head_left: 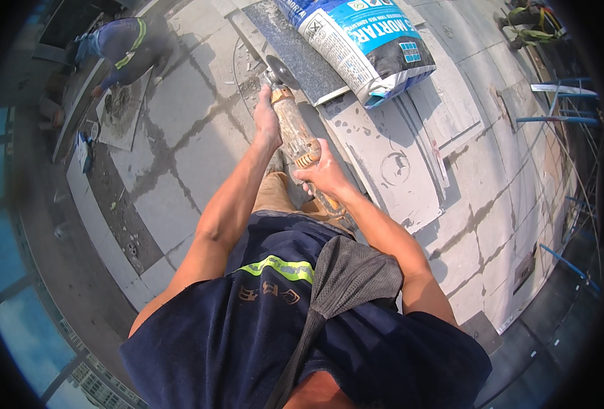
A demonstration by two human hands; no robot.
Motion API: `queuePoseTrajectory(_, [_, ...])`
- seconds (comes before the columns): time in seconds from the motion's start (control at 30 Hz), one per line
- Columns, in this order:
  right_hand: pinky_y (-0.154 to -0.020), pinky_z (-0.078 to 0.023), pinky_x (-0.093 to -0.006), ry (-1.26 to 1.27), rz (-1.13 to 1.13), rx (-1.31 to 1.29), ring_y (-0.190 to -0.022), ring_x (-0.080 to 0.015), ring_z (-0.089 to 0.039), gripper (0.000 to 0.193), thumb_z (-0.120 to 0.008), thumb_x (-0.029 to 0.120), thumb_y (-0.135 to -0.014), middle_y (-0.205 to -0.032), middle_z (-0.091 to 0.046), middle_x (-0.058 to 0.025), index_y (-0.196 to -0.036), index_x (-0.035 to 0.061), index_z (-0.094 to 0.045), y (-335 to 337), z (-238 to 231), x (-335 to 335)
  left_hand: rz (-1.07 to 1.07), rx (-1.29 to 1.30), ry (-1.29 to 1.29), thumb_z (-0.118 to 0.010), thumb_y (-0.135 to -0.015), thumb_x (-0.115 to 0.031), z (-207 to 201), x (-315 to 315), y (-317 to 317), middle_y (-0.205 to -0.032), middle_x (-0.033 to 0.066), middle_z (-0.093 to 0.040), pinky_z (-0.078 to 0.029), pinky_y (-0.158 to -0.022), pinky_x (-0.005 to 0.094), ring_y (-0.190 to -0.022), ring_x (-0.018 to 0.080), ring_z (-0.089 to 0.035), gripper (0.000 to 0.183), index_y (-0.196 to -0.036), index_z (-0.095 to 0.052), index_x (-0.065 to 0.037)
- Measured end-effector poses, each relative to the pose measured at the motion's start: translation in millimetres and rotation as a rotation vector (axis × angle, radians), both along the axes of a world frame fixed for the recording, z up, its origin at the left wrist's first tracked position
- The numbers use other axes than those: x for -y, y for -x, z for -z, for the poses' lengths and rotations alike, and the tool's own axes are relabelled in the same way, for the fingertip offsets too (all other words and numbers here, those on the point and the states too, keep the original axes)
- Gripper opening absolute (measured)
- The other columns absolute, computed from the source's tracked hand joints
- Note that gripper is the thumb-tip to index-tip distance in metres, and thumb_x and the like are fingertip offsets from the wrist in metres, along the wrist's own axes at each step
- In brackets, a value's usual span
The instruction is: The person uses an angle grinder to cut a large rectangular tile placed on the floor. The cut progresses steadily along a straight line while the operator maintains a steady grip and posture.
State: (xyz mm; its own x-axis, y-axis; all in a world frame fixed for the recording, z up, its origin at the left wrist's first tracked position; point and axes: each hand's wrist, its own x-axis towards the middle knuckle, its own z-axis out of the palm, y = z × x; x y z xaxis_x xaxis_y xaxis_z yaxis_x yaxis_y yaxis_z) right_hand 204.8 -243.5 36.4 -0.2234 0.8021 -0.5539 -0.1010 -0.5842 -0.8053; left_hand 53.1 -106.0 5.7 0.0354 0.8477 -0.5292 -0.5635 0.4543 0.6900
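Two bare hands share a grinder (294, 128) at the upper centre of the frame, its dark disc (283, 73) set at the end farthest from the holder's body. The left hand (266, 124) has its grip closed around the front of the casing, just behind the disc, a spot that likely helps steer the working end. Nearer the centre of the frame, the right hand (324, 172) has its grip wrapped around the rear, where it would brace the tool against twisting. Some fingers are hidden, so whether one rests on a switch cannot be told, nor can any spin of the disc. Both arms reach forward, apparently to leave room between the disc and the tan trousers (272, 194). At the top of the frame, a bag (373, 44) lies across the right side of a dark slab (302, 51) and over a pale board (370, 140), which probably serve as a flat bed for it above the paving (193, 126). In the upper left, a co-worker (111, 51) bends beside a smeared panel (121, 112), perhaps laid there to put its contents within arm's reach
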Motion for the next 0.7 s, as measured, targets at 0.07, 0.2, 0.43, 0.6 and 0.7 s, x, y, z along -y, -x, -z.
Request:
queuePoseTrajectory(0.07, [-0.049, -0.053, -0.0338, -0.009, 0.007, -0.002, -0.058, -0.0179, -0.067, 0.089, -0.084, 0.002, -0.081, -0.092, -0.073, -0.0126, -0.151, 0.0021, -0.03, -1.1, 4.2, 5.2, -0.001, -0.003, -0.007, -0.048, -0.108, -0.06, 4.1, 3.4, -1.5, -0.086, 0.011, -0.069, -0.062, -0.061, 0.0422, -0.068, 0.0244, -0.071, 0.059, -0.116, -0.065, -0.004])
queuePoseTrajectory(0.2, [-0.049, -0.054, -0.0335, -0.02, 0.004, 0.005, -0.057, -0.0174, -0.066, 0.088, -0.084, 0.002, -0.082, -0.093, -0.073, -0.0125, -0.151, 0.0032, -0.029, -4.6, 1.7, 15.1, 0.01, -0.013, -0.003, -0.047, -0.105, -0.067, 12.4, 11.0, -1.9, -0.084, 0.0118, -0.069, -0.062, -0.063, 0.0454, -0.068, 0.0267, -0.07, 0.066, -0.115, -0.065, -0.004])
queuePoseTrajectory(0.43, [-0.049, -0.053, -0.0335, 0.005, -0.021, -0.006, -0.058, -0.0176, -0.067, 0.091, -0.084, 0.002, -0.082, -0.09, -0.075, -0.0125, -0.154, 0.0008, -0.027, -6.0, 2.3, 8.3, 0.01, -0.019, 0.021, -0.049, -0.104, -0.069, 5.9, 7.0, -3.0, -0.086, 0.0133, -0.07, -0.062, -0.064, 0.0465, -0.07, 0.0275, -0.071, 0.068, -0.114, -0.066, -0.004])
queuePoseTrajectory(0.6, [-0.054, -0.055, -0.0335, -0.015, -0.026, 0.008, -0.059, -0.0177, -0.068, 0.092, -0.084, 0.003, -0.082, -0.09, -0.077, -0.0145, -0.154, -0.0006, -0.027, 2.4, 8.8, -9.7, -0.006, -0.029, -0.002, -0.049, -0.107, -0.061, 4.3, -10.3, 5.1, -0.087, 0.011, -0.071, -0.061, -0.064, 0.0413, -0.07, 0.024, -0.071, 0.06, -0.114, -0.066, -0.004])
queuePoseTrajectory(0.7, [-0.057, -0.056, -0.0332, -0.033, -0.028, 0.017, -0.06, -0.0177, -0.069, 0.092, -0.085, 0.003, -0.082, -0.091, -0.077, -0.0156, -0.154, -0.0004, -0.027, 4.9, 11.8, -19.8, -0.017, -0.02, 0.002, -0.049, -0.107, -0.061, 5.6, -20.4, 6.9, -0.087, 0.0108, -0.071, -0.061, -0.064, 0.0414, -0.071, 0.0239, -0.071, 0.06, -0.112, -0.067, -0.005])
